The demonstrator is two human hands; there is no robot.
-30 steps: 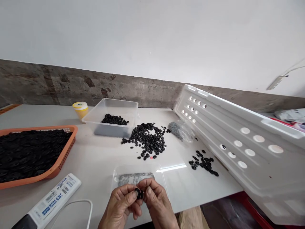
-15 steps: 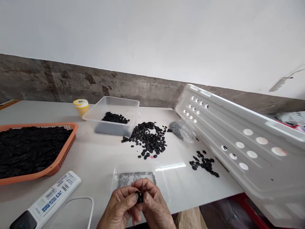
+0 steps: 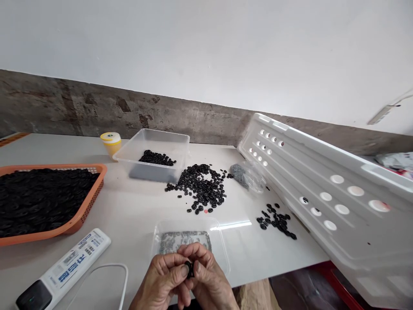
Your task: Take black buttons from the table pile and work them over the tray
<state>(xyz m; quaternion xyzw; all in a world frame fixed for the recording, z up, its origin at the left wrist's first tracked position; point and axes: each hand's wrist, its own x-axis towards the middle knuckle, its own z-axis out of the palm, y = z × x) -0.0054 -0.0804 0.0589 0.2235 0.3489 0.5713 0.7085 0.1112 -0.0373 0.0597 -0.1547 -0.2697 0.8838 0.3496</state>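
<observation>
Work here centres on one small black part (image 3: 190, 269), held between a person's two bare hands at the bottom middle of the view; it looks mid-handling, neither set down nor let go. How much is done overall cannot be counted: black pieces lie in several groups, and nothing visible marks which are finished. A broad loose pile (image 3: 209, 189) spreads across the middle of the pale worktop (image 3: 129, 215), a smaller heap (image 3: 279, 221) lies to the right, more sit in a see-through bin (image 3: 151, 173) farther back, and a large load fills an orange basket (image 3: 76, 224) at far left. If those await handling, plenty remains (a judgement, not a tally).

The left hand (image 3: 164, 275) pinches the part between thumb and forefinger, other fingers curled beneath. The right hand (image 3: 211, 273) meets it from the opposite side, thumb and bent forefinger closed in at the part. Both reach in from the lower edge, fingertips meeting. The part may be several pieces together, but fingers hide too much to be sure. The hands overlap the near side of a shallow see-through tray (image 3: 222, 247) containing small grey bits (image 3: 183, 241).
</observation>
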